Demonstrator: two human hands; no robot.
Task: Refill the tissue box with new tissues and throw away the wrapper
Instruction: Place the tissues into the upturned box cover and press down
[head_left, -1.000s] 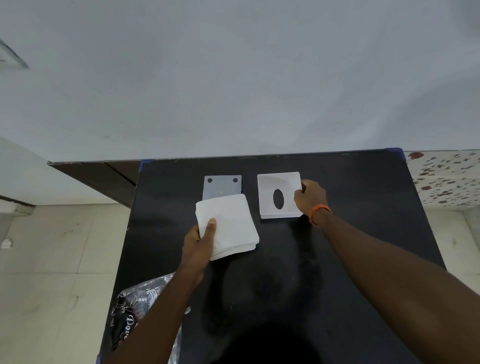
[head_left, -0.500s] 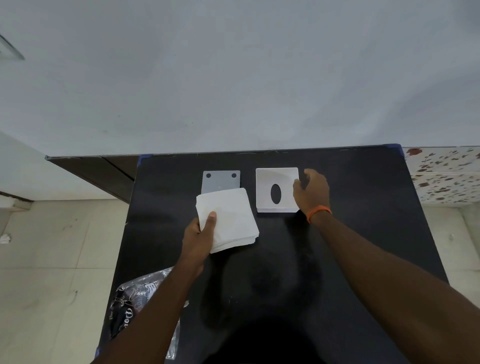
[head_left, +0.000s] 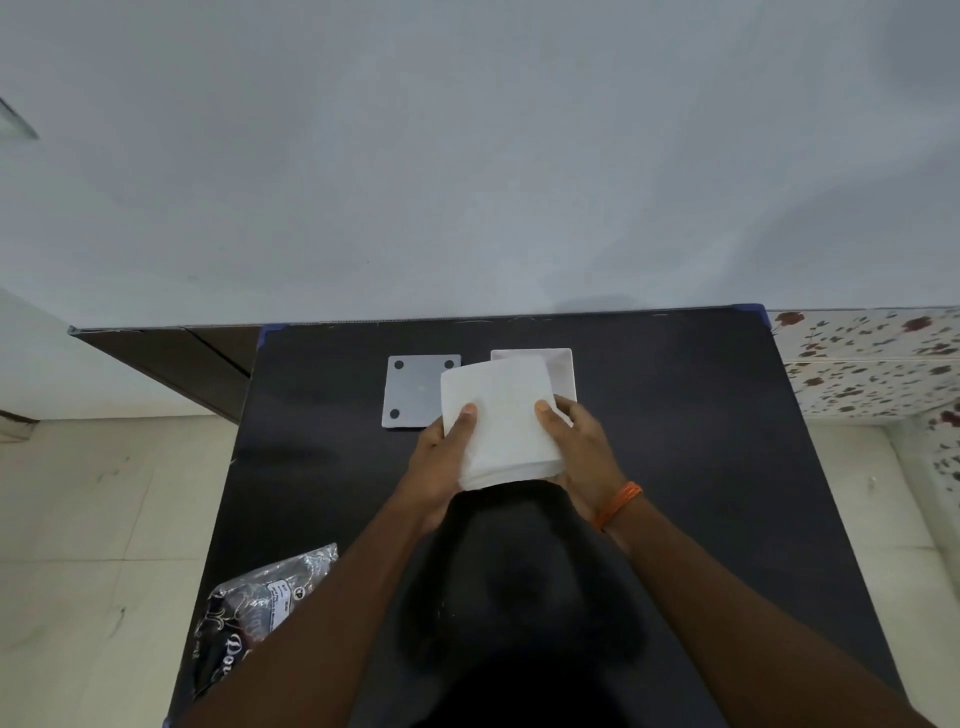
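A white stack of tissues (head_left: 501, 423) is held above the black table (head_left: 675, 441), in front of the white tissue box (head_left: 563, 371) and hiding most of it. My left hand (head_left: 441, 457) grips the stack's left side, thumb on top. My right hand (head_left: 584, 447), with an orange band at the wrist, grips its right side. The box's grey base plate (head_left: 413, 389), with dark round feet, lies flat to the left of the box. The crumpled silver and black wrapper (head_left: 249, 618) lies at the table's near left corner, partly behind my left forearm.
The table stands against a pale wall (head_left: 467, 156). A dark wooden ledge (head_left: 171, 358) runs off to the left at the back. Light floor tiles (head_left: 93, 519) lie to the left and right of the table.
My right hand left the tissue box and took the right side of the tissue stack. Both hands carried the stack right and forward, over the box.
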